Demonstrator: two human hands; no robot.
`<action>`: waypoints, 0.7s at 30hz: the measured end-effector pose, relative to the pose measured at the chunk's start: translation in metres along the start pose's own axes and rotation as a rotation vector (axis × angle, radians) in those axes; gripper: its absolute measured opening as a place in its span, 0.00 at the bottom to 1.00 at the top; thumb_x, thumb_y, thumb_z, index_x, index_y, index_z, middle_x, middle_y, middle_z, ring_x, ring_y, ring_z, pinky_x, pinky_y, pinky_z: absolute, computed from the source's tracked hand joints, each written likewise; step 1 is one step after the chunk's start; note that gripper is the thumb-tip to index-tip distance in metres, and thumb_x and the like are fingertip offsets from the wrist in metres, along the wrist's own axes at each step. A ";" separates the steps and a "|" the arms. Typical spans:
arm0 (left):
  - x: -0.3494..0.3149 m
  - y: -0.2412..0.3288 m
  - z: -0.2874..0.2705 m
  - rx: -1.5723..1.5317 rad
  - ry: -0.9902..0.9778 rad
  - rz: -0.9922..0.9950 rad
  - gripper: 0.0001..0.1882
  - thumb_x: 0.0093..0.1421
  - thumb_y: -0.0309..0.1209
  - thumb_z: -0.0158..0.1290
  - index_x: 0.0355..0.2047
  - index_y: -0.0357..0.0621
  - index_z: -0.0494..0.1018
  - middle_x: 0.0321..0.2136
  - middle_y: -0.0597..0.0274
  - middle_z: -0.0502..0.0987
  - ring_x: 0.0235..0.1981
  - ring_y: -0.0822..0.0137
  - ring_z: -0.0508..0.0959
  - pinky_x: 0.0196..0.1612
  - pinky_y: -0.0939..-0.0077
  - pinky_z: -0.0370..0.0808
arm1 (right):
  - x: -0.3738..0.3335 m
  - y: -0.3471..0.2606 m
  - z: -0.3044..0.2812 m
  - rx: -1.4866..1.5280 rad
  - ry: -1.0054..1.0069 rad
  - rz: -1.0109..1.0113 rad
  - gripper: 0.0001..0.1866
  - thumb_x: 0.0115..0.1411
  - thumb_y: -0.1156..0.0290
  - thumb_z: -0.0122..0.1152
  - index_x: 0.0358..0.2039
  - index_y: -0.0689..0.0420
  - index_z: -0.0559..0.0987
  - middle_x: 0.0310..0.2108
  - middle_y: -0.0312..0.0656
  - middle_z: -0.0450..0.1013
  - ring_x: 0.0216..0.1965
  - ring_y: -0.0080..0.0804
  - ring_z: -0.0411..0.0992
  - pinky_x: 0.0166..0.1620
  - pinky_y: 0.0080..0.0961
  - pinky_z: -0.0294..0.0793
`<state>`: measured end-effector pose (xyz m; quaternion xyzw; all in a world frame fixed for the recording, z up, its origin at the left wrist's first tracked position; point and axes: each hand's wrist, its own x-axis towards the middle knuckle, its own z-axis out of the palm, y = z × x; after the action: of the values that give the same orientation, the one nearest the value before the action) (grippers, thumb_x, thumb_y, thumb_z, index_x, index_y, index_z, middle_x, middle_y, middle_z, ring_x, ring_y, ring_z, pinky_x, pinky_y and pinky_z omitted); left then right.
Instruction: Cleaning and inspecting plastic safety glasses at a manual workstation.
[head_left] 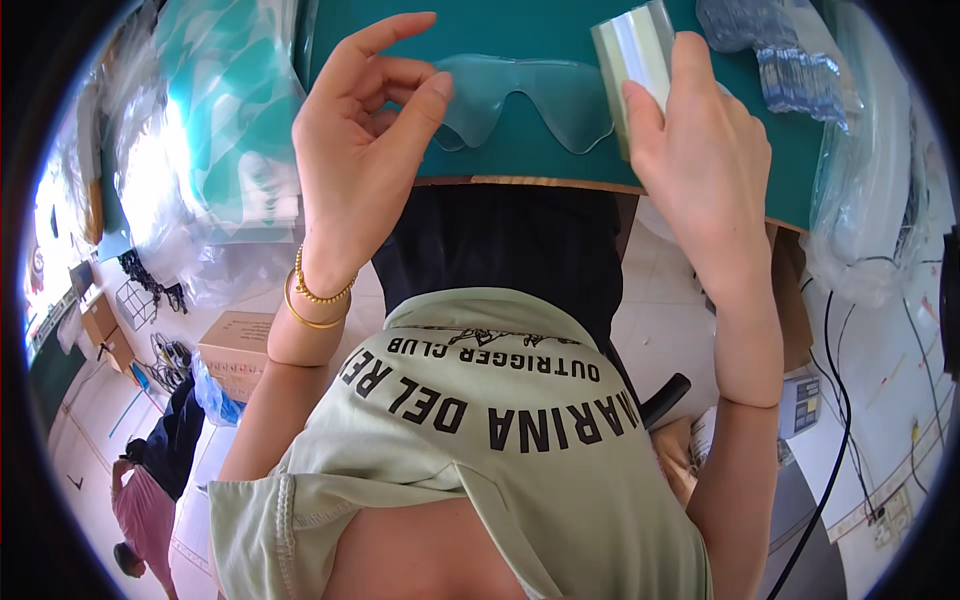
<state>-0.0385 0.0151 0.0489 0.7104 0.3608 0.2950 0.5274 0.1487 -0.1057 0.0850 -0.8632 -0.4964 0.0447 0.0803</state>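
A clear goggle-shaped lens [520, 85] with a nose notch lies flat on the green tabletop [520, 25]. My left hand [370, 140] is over its left end, index finger stretched out and the other fingers loosely curled. The thumb tip overlaps the lens edge in view; I cannot tell whether it touches. Nothing shows between those fingers. Just right of the lens, my right hand [700, 150] grips a flat rectangular piece with pale green and white bands [640, 60], thumb on its face. The fingers behind that piece are partly hidden.
Clear plastic bags with teal sheets [225, 120] crowd the left. A stack of bluish clear pieces [800, 75] lies at the far right, beside a long clear bag [875, 170]. Below are a cardboard box [235, 345], a black cable [840, 440] and another person [150, 500].
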 end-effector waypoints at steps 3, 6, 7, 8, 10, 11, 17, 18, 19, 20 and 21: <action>-0.001 -0.003 0.002 -0.054 -0.014 0.008 0.20 0.62 0.22 0.57 0.55 0.38 0.72 0.30 0.68 0.79 0.24 0.84 0.71 0.23 0.90 0.66 | 0.007 0.022 -0.006 0.020 -0.071 0.086 0.17 0.64 0.64 0.57 0.45 0.64 0.70 0.28 0.57 0.77 0.31 0.53 0.78 0.37 0.43 0.75; -0.002 -0.001 0.001 -0.099 -0.035 -0.012 0.20 0.62 0.22 0.57 0.55 0.38 0.72 0.31 0.67 0.79 0.28 0.82 0.73 0.27 0.89 0.68 | -0.001 0.041 -0.003 0.316 0.051 0.082 0.15 0.64 0.65 0.58 0.36 0.65 0.68 0.24 0.59 0.76 0.29 0.58 0.77 0.34 0.45 0.75; -0.002 -0.001 -0.001 -0.105 -0.054 -0.032 0.19 0.61 0.21 0.56 0.54 0.38 0.72 0.31 0.67 0.79 0.31 0.80 0.75 0.31 0.87 0.71 | -0.004 0.041 -0.001 0.377 0.053 0.129 0.16 0.64 0.64 0.58 0.36 0.66 0.68 0.24 0.59 0.75 0.30 0.57 0.77 0.36 0.43 0.75; -0.002 -0.002 -0.002 -0.108 -0.052 -0.030 0.19 0.61 0.21 0.56 0.54 0.38 0.72 0.31 0.67 0.79 0.31 0.80 0.75 0.31 0.87 0.71 | -0.006 0.039 0.000 0.375 0.054 0.127 0.16 0.64 0.64 0.58 0.36 0.66 0.68 0.24 0.59 0.75 0.30 0.57 0.77 0.36 0.43 0.75; -0.003 -0.004 -0.003 -0.097 -0.055 -0.047 0.19 0.61 0.22 0.57 0.54 0.38 0.72 0.31 0.67 0.79 0.31 0.80 0.75 0.31 0.88 0.71 | -0.011 0.029 0.000 0.444 -0.010 0.156 0.17 0.64 0.64 0.58 0.36 0.67 0.68 0.26 0.59 0.75 0.30 0.58 0.76 0.36 0.43 0.74; -0.003 -0.004 -0.003 -0.096 -0.054 -0.048 0.19 0.61 0.22 0.57 0.54 0.38 0.72 0.31 0.67 0.79 0.31 0.80 0.75 0.31 0.88 0.71 | -0.010 0.026 0.003 0.486 0.014 0.119 0.18 0.65 0.63 0.58 0.37 0.68 0.68 0.28 0.58 0.76 0.30 0.54 0.77 0.36 0.42 0.75; -0.003 -0.005 -0.005 -0.087 -0.036 -0.081 0.19 0.61 0.22 0.57 0.53 0.38 0.72 0.31 0.67 0.79 0.30 0.81 0.75 0.29 0.88 0.69 | 0.006 0.021 0.025 0.639 -0.045 0.112 0.20 0.64 0.61 0.60 0.37 0.69 0.68 0.31 0.58 0.77 0.32 0.47 0.79 0.36 0.37 0.75; -0.003 -0.003 -0.005 -0.088 -0.036 -0.092 0.20 0.61 0.22 0.57 0.53 0.38 0.72 0.31 0.67 0.79 0.30 0.81 0.75 0.29 0.88 0.69 | 0.010 0.018 0.027 0.641 -0.051 0.107 0.20 0.64 0.61 0.60 0.37 0.69 0.68 0.31 0.58 0.77 0.32 0.47 0.79 0.36 0.37 0.75; -0.003 -0.003 -0.005 -0.088 -0.038 -0.104 0.20 0.61 0.22 0.57 0.53 0.38 0.72 0.31 0.67 0.79 0.30 0.81 0.75 0.29 0.88 0.69 | 0.014 0.012 0.028 0.682 -0.077 0.111 0.20 0.64 0.61 0.60 0.37 0.69 0.68 0.30 0.58 0.77 0.32 0.49 0.79 0.36 0.38 0.75; -0.004 -0.004 -0.006 -0.085 -0.034 -0.109 0.20 0.61 0.22 0.57 0.53 0.38 0.72 0.31 0.67 0.79 0.30 0.81 0.75 0.29 0.88 0.69 | 0.018 0.006 0.031 0.722 -0.102 0.116 0.21 0.64 0.60 0.61 0.37 0.69 0.69 0.29 0.59 0.77 0.31 0.50 0.79 0.37 0.38 0.76; -0.004 -0.005 -0.006 -0.078 -0.022 -0.100 0.20 0.61 0.22 0.56 0.55 0.38 0.71 0.31 0.66 0.80 0.28 0.83 0.73 0.27 0.90 0.68 | 0.022 0.001 0.039 0.747 -0.104 0.073 0.22 0.63 0.60 0.61 0.37 0.69 0.69 0.27 0.60 0.76 0.31 0.54 0.79 0.37 0.39 0.76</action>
<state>-0.0466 0.0155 0.0457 0.6736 0.3783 0.2741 0.5727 0.1550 -0.0837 0.0466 -0.7881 -0.4181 0.2694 0.3626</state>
